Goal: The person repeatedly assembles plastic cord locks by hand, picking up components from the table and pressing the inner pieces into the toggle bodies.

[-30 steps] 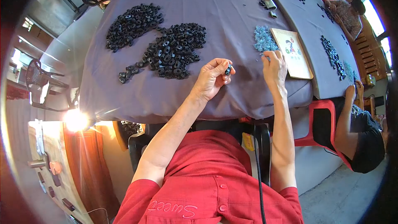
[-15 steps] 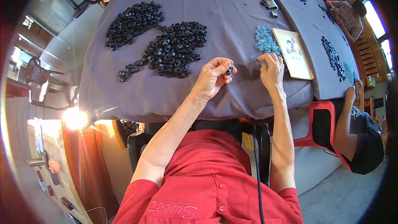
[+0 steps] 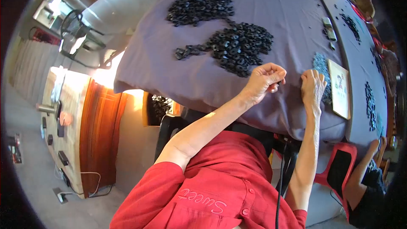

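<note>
My left hand [image 3: 266, 84] is pinched closed over the table edge, with a bit of a small black plastic piece [image 3: 278, 83] showing at the fingertips. Just right of it, my right hand [image 3: 313, 87] has its fingers curled down at the cloth, beside a pile of small clear bluish pieces [image 3: 321, 64]; whatever is under those fingertips is hidden. Left of my hands lies a heap of small black plastic pieces [image 3: 241, 44], with a few trailing off leftward. A second black heap [image 3: 201, 7] sits farther back.
A light booklet [image 3: 339, 89] lies right of the clear pile. Behind it is a pale cylindrical object [image 3: 329, 29]. Grey cloth [image 3: 169, 70] covers the table. At right, a person's arm [image 3: 366, 161] reaches to another table beside a red chair [image 3: 339, 169].
The view has turned, shifting the table and heaps rightward in the picture. My left fingers have closed further over the black piece. My right fingers are now curled lower by the clear pile.
</note>
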The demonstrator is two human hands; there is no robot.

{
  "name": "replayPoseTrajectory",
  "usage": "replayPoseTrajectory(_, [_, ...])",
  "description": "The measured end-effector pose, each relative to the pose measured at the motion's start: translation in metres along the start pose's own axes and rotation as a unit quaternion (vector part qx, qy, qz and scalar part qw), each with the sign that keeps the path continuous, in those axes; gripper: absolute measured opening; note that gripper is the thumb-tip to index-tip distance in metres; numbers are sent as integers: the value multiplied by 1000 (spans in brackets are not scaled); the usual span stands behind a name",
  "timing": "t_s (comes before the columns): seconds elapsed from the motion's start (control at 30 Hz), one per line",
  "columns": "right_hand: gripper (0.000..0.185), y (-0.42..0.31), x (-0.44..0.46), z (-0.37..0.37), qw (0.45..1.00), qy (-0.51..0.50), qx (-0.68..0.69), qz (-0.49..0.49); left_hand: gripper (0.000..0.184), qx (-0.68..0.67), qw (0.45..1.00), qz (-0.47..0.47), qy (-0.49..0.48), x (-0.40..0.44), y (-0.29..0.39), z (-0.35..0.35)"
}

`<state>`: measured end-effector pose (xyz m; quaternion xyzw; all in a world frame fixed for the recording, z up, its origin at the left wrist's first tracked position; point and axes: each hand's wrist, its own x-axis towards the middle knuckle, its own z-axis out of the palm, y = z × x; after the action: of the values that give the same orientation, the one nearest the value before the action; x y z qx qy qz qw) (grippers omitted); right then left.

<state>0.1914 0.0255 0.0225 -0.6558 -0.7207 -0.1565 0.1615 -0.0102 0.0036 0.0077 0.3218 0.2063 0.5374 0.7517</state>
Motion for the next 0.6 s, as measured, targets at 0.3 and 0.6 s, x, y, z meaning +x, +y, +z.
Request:
replayPoseTrajectory(0.3, [6, -53, -12, -9, 967, 52, 247, -17, 11, 492, 752, 311, 308, -49, 137, -95])
replayPoseTrajectory(0.6, [7, -54, -27, -1, 923, -4, 382, 56, 20, 743, 539, 236, 318, -48, 131, -131])
